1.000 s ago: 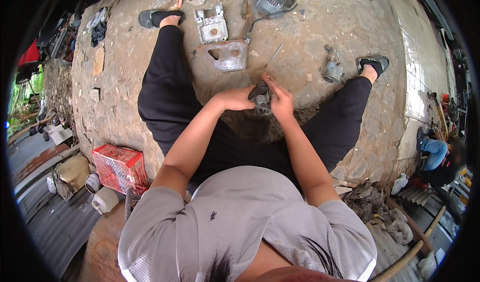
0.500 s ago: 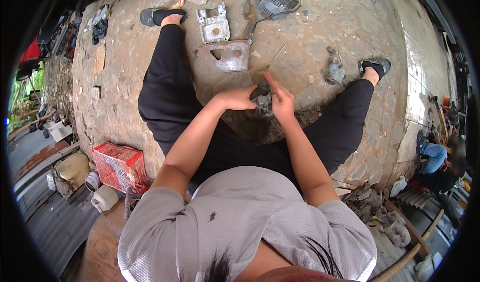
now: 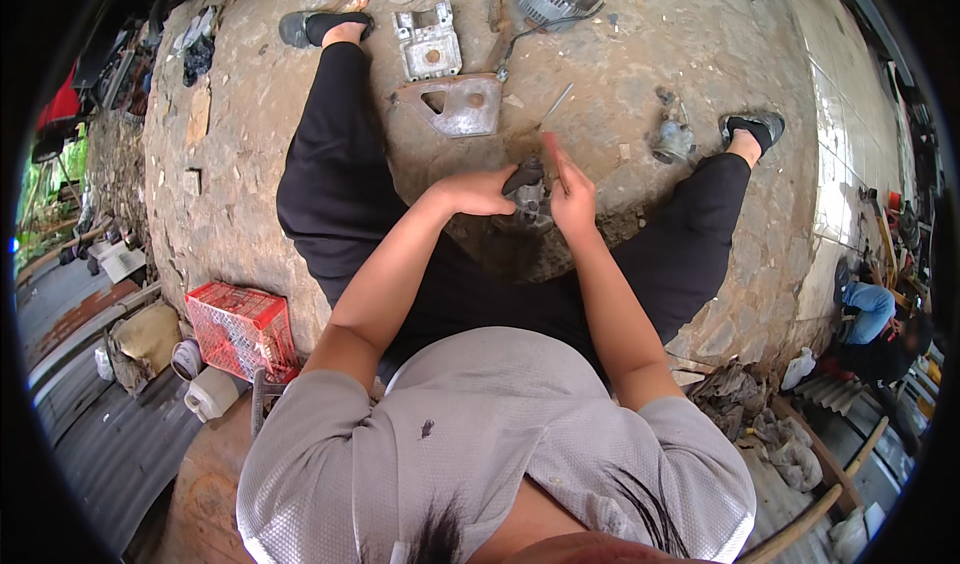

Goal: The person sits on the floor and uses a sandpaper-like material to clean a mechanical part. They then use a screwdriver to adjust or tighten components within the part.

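Between my legs is a small grey metal part (image 3: 531, 202) with a dark rounded top; its exact kind cannot be made out. My left hand (image 3: 482, 192) is closed on its left side, thumb and fingers at the dark top. Just to the right of the part is my right hand (image 3: 571, 192), held edge-on with its fingers stretched out and nothing seen in it. A narrow gap separates that palm from the metal. Beyond the hands, a thin metal rod (image 3: 557, 104) lies on the ground. My fingers hide the part's left side.
A flat metal plate with a triangular hole (image 3: 465, 109), a silver casting (image 3: 428, 49) and a grey ribbed motor-like unit (image 3: 556, 0) lie ahead. Another metal part (image 3: 673, 139) is by my right foot. A red crate (image 3: 240, 329) stands left; a person (image 3: 880, 329) sits far right.
My right hand has moved slightly right, away from the metal part, and its fingers point more upright. My left hand stays on the part.
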`<action>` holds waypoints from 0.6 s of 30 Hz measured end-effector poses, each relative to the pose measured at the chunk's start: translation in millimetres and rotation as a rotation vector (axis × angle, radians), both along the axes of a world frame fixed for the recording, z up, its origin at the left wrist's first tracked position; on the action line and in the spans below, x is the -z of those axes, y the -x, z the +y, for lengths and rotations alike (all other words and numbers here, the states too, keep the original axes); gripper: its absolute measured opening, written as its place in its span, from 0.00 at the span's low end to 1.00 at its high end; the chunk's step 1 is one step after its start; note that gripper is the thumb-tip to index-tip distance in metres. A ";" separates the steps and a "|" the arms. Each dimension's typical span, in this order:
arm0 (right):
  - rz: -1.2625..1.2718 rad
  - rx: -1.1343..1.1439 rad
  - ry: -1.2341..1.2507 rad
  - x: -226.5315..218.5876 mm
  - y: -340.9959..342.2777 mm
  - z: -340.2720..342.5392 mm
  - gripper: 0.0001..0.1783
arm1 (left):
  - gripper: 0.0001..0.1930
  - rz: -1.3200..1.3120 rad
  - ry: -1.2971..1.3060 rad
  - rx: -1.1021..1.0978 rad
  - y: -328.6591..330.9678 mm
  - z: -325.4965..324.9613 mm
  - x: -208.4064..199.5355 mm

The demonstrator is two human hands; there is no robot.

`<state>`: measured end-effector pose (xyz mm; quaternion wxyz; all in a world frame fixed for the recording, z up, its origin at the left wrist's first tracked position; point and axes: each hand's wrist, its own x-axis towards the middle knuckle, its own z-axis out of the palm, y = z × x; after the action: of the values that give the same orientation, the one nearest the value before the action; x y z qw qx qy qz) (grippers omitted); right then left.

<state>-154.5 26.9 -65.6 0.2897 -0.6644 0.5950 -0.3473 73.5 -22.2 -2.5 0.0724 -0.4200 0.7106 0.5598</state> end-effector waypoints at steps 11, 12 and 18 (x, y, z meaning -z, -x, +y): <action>0.012 0.001 -0.258 -8.3 -4.3 1.7 0.38 | 0.51 0.070 -0.047 -0.018 0.2 -0.9 10.5; 0.028 0.020 -0.225 -3.6 -0.9 2.9 0.38 | 0.50 -0.040 -0.080 0.017 3.0 -2.9 -6.5; 0.000 0.013 -0.124 -12.7 -1.0 7.2 0.36 | 0.49 0.051 -0.053 -0.011 2.4 0.7 -5.3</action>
<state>-153.5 34.2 -52.9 0.3280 -0.6413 0.6197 -0.3115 71.1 -21.5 2.8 0.0622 -0.4074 0.6947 0.5895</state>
